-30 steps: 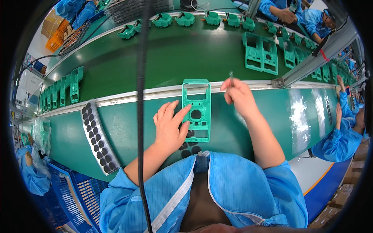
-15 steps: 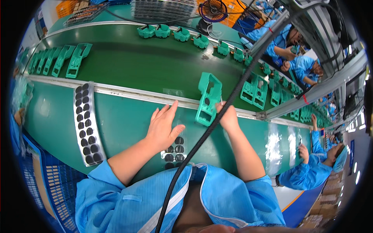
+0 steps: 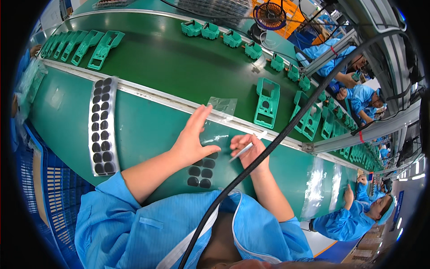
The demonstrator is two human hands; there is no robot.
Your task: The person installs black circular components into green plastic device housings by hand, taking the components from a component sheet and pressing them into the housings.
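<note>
My left hand (image 3: 191,141) is open, fingers stretched out and thumb apart, over the near end of the green bench. Under it lies a clear sheet with round black pads (image 3: 200,173), partly covered by the hand. My right hand (image 3: 253,156) grips a slim white pen-like tool (image 3: 244,149), its pointed end toward the left hand; whether it is tweezers I cannot make out. Beyond the right hand, a green plastic housing (image 3: 267,105) with cut-out openings lies on the conveyor belt, apart from both hands. A clear film (image 3: 222,107) rests over the metal rail.
A longer strip of black pads (image 3: 104,130) lies at the left. More green housings (image 3: 106,50) and small green parts (image 3: 232,38) stand along the belt (image 3: 165,58). A black cable (image 3: 286,127) crosses the view. Co-workers sit right; blue crates (image 3: 67,197) stand lower left.
My right hand has let go of the green housing, which now lies on the belt. That hand has come back toward my left hand with the white tool. The whole view has shifted slightly.
</note>
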